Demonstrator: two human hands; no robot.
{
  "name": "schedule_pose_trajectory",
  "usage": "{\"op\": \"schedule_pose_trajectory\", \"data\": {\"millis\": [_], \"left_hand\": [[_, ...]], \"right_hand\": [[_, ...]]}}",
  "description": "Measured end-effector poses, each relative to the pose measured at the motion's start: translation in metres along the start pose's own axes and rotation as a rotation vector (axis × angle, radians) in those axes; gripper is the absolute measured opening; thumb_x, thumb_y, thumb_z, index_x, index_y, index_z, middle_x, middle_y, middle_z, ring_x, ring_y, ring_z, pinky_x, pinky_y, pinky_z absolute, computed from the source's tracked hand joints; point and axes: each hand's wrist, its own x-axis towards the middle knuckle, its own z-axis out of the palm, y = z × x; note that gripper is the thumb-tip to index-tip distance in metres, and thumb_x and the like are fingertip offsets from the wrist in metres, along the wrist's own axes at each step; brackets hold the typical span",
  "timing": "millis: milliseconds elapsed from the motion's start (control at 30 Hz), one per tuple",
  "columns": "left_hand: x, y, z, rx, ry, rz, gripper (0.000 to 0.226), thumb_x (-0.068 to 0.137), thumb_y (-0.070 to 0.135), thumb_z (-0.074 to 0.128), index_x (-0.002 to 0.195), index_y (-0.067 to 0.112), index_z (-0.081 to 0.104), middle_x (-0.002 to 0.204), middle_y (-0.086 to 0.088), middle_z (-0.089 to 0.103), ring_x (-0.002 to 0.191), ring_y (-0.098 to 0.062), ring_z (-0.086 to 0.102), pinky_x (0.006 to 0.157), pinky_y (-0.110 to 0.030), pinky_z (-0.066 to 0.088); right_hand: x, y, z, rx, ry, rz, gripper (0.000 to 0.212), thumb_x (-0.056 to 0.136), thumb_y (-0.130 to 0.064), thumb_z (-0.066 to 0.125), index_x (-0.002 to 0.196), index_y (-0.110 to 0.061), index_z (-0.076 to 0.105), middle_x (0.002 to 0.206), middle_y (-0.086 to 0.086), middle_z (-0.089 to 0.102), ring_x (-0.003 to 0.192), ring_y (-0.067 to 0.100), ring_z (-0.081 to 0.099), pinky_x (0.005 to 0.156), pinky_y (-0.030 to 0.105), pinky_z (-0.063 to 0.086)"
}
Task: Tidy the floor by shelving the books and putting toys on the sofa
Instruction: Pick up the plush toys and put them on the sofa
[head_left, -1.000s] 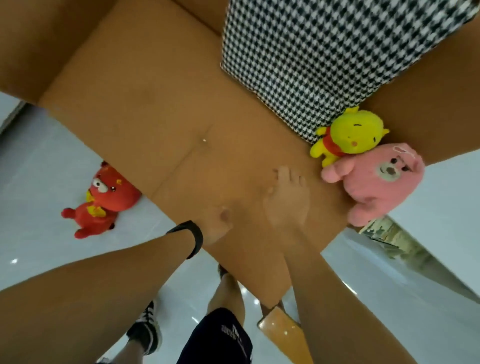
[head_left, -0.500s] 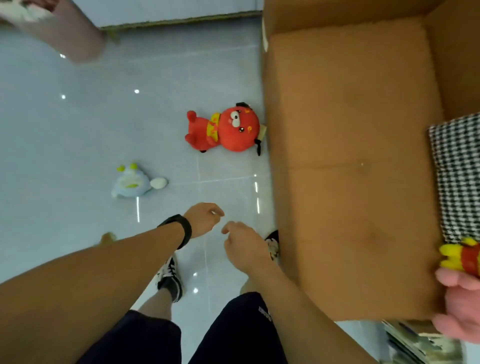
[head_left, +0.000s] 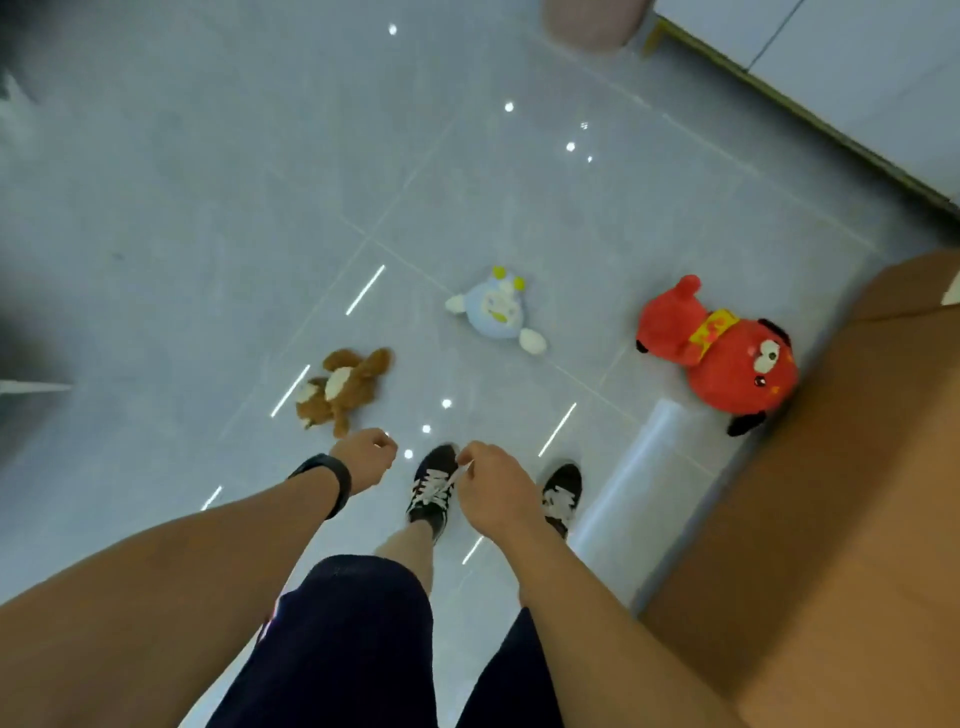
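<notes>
Your sofa (head_left: 810, 519) is cut off at the right edge, only its brown seat showing. A pink object (head_left: 592, 23) at the top is cropped and unclear. On the glossy grey tile floor (head_left: 208, 208) lie a brown plush (head_left: 340, 389), a blue plush (head_left: 496, 312) and a red plush (head_left: 727, 353) beside the sofa. Your left hand (head_left: 363, 460) and right hand (head_left: 493, 483) hang loosely curled, holding nothing.

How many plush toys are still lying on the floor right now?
3. The brown bear lies just ahead of the left hand; the pale blue toy is mid-floor; the red toy lies against the sofa. Others may be out of view.
</notes>
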Motion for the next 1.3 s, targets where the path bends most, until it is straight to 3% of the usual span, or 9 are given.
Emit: {"op": "schedule_pose_trajectory", "data": {"millis": [100,267,533,633,733,933,1067,1200,1300], "left_hand": [[0.028,-0.027,-0.012,-0.067,0.035,-0.04,0.016,0.099,0.023,0.052,0.105,0.017,0.066,0.102,-0.009,0.07,0.091,-0.029,0.067,0.091,-0.042,0.056],[0.085,-0.068,-0.002,-0.085,-0.012,-0.089,0.02,0.098,0.02,0.052,0.113,0.018,0.065,0.109,-0.006,0.065,0.099,-0.029,0.065,0.094,-0.041,0.053],[0.224,-0.128,-0.004,-0.366,0.112,-0.219,0.035,0.095,0.023,0.056,0.13,0.021,0.053,0.109,-0.012,0.066,0.092,-0.03,0.067,0.084,-0.04,0.055],[0.273,-0.151,0.002,-0.063,0.138,-0.154,0.06,0.094,0.027,0.059,0.148,0.024,0.033,0.125,-0.011,0.06,0.104,-0.031,0.063,0.082,-0.039,0.05],[0.334,-0.17,0.001,0.346,0.186,-0.047,0.07,0.088,0.027,0.061,0.148,0.026,0.024,0.131,-0.008,0.045,0.111,-0.034,0.056,0.077,-0.041,0.046],[0.472,-0.191,-0.002,0.421,0.219,-0.096,0.102,0.081,0.034,0.07,0.155,0.034,0.0,0.157,-0.013,0.015,0.142,-0.042,0.025,0.104,-0.054,0.042],[0.523,-0.195,0.005,0.542,0.292,-0.11,0.101,0.082,0.055,0.067,0.155,0.037,-0.002,0.152,-0.017,0.03,0.136,-0.041,0.037,0.106,-0.057,0.033],[0.528,-0.194,0.011,0.658,0.415,0.218,0.063,0.083,0.049,0.065,0.135,0.035,0.032,0.126,-0.009,0.054,0.114,-0.036,0.054,0.1,-0.053,0.036],[0.504,-0.184,0.037,0.901,0.3,0.636,0.067,0.084,0.022,0.065,0.142,0.032,0.032,0.15,-0.009,0.04,0.141,-0.035,0.036,0.109,-0.051,0.032]], "right_hand": [[0.036,-0.006,0.005,-0.196,0.003,-0.025,0.031,0.101,-0.023,0.046,0.131,-0.02,0.056,0.129,0.002,0.056,0.114,0.023,0.056,0.095,0.038,0.049],[0.119,0.013,0.008,-0.613,0.021,-0.124,0.034,0.098,-0.02,0.043,0.132,-0.018,0.05,0.126,0.003,0.051,0.11,0.025,0.052,0.089,0.036,0.045],[0.287,0.02,0.045,-0.659,0.061,-0.017,0.031,0.098,-0.021,0.046,0.129,-0.017,0.047,0.128,0.005,0.047,0.109,0.026,0.049,0.087,0.038,0.047],[0.348,0.027,0.069,-0.655,0.102,0.083,0.039,0.097,-0.022,0.05,0.135,-0.015,0.041,0.137,0.008,0.04,0.115,0.032,0.048,0.089,0.044,0.049],[0.412,0.039,0.097,-0.704,0.152,0.142,0.043,0.095,-0.023,0.055,0.134,-0.015,0.037,0.14,0.01,0.035,0.12,0.036,0.045,0.089,0.047,0.048],[0.541,0.074,0.114,-0.824,0.278,0.273,0.091,0.09,-0.031,0.066,0.158,-0.035,0.005,0.165,0.011,0.002,0.145,0.048,0.019,0.108,0.067,0.03],[0.587,0.101,0.118,-0.644,0.29,0.327,0.109,0.089,-0.035,0.072,0.16,-0.027,-0.011,0.161,0.02,0.013,0.139,0.048,0.035,0.11,0.055,0.036],[0.583,0.106,0.127,-0.719,0.369,0.236,0.082,0.095,-0.039,0.062,0.157,-0.009,0.019,0.146,0.02,0.046,0.13,0.039,0.049,0.104,0.047,0.04],[0.569,0.096,0.137,-0.844,0.36,0.166,0.047,0.095,-0.039,0.058,0.128,-0.005,0.056,0.125,0.017,0.064,0.118,0.037,0.059,0.096,0.046,0.046]]}}
